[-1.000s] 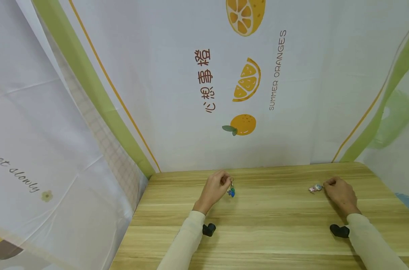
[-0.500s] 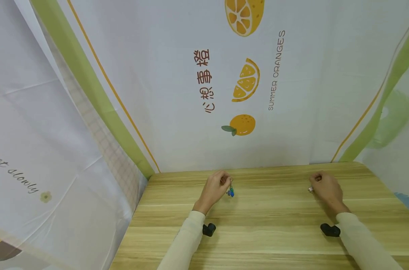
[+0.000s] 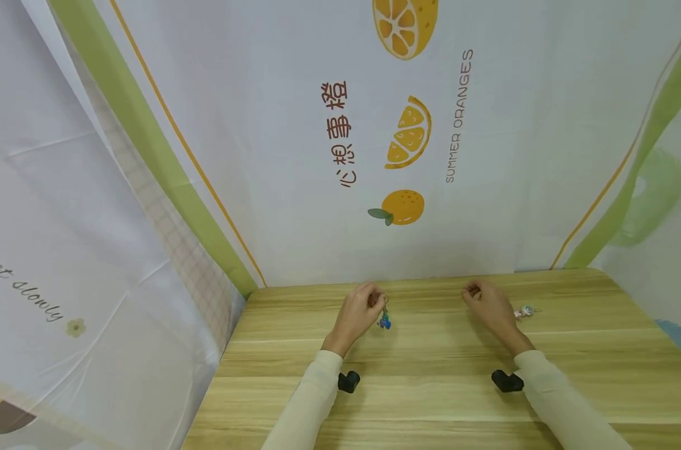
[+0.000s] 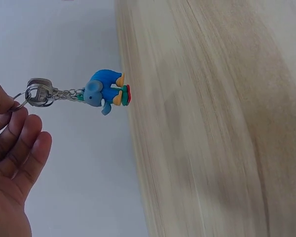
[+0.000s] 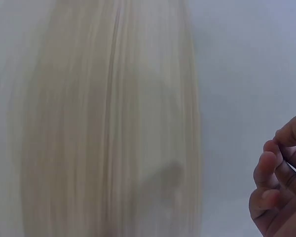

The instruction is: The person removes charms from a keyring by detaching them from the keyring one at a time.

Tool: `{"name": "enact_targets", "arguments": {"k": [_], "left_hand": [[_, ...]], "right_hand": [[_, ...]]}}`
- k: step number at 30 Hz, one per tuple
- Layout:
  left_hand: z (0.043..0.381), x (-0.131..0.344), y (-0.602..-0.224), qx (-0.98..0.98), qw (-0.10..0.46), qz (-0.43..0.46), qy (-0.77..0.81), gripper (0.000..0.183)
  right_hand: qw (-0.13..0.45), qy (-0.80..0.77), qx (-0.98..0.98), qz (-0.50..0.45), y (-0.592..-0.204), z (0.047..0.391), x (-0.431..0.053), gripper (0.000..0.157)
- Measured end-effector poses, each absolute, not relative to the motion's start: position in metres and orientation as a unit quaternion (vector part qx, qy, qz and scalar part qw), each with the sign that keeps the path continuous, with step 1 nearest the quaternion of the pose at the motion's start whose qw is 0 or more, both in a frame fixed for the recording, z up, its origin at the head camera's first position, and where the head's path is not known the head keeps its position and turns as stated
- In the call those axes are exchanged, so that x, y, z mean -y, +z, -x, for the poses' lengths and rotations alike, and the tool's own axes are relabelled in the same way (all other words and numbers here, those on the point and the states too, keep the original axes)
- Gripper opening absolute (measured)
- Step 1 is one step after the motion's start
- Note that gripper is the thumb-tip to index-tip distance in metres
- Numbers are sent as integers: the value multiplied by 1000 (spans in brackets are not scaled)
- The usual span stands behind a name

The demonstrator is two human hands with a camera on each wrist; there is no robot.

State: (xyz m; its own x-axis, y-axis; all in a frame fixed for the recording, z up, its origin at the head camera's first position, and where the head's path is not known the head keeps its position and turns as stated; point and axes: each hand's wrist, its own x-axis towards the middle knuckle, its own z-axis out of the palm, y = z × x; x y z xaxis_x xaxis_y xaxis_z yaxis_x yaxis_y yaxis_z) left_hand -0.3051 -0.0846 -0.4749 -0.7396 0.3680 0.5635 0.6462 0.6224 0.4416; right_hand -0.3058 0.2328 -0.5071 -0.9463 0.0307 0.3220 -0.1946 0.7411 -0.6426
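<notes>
Lower centre of the head view, my left grip [image 3: 356,315] pinches a dangling elephant keychain [image 3: 386,324]; slackening could drop it. My right grip [image 3: 491,309], curled, apparently bare, could knock the pale figurine [image 3: 526,311], lower right, if swept sideways.

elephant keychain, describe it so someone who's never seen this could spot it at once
Find the wooden table in front of the orange-print cloth, then the left hand above it. From that hand hangs the elephant keychain, blue with orange feet, on a metal chain. Unlike the pale pinkish trinket lying on the table, it is bright blue and dangles.
</notes>
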Motion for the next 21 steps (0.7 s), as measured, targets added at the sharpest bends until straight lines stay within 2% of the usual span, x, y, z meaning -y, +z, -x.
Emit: {"name": "enact_targets", "arguments": {"k": [6,12,15,21], "left_hand": [[305,82,-474,876,224,288,-315,11],[304,81,-474,882,222,277,-309,12],[304,81,-473,888,216,267,-305,11],[304,81,-472,890,216,259,-308,11]], "right_hand": [[169,360,913,-95,-501,304,-193,15],[203,338,905,-157,-497,301,-159,5],[211,326,904,-178,-495,299,-144,5],[186,327,905,-197,-490,292,-119,8]]}}
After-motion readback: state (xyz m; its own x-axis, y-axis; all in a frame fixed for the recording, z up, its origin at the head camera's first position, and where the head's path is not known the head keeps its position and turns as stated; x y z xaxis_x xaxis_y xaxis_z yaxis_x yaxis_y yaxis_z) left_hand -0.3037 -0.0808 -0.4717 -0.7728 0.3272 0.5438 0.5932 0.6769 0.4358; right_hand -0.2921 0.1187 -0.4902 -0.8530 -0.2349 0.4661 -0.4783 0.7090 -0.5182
